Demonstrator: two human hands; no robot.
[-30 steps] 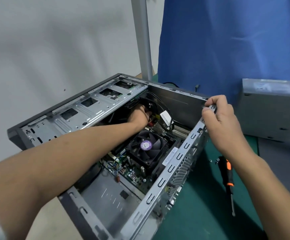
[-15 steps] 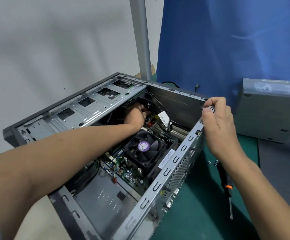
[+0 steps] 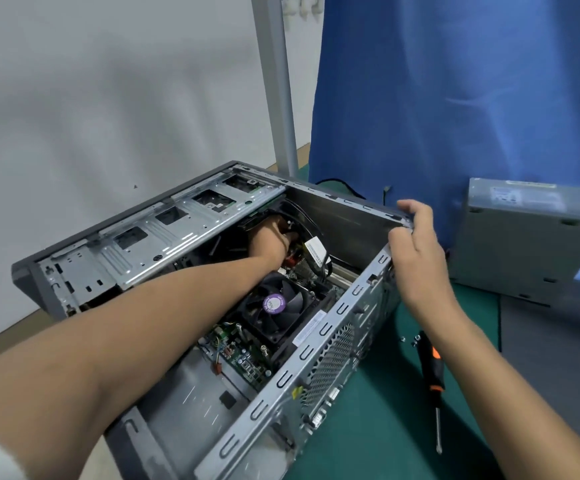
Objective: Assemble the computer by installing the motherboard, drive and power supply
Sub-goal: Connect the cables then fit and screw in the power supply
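Green mat point(image 3: 368, 427) under the computer case point(image 3: 337, 327), blue cloth point(image 3: 455, 98) hanging behind it. Case lies on its side, open face up. Motherboard point(image 3: 243, 355) sits on the case floor, its black fan point(image 3: 276, 308) near the middle.

Your left hand point(image 3: 269, 240) reaches deep inside the case, past the fan and under the drive cage point(image 3: 164, 237). Its fingers are hidden, so I cannot tell whether they hold anything.

Your right hand point(image 3: 416, 244) grips the case's far right corner, fingers curled over the rim (where the perforated panel meets the far wall).

Power supply point(image 3: 524, 244), a grey box, stands outside the case, well apart to its right. Screwdriver point(image 3: 432, 368) with an orange-and-black handle lies on the mat just right of the case, small screws point(image 3: 415, 339) beside its handle.
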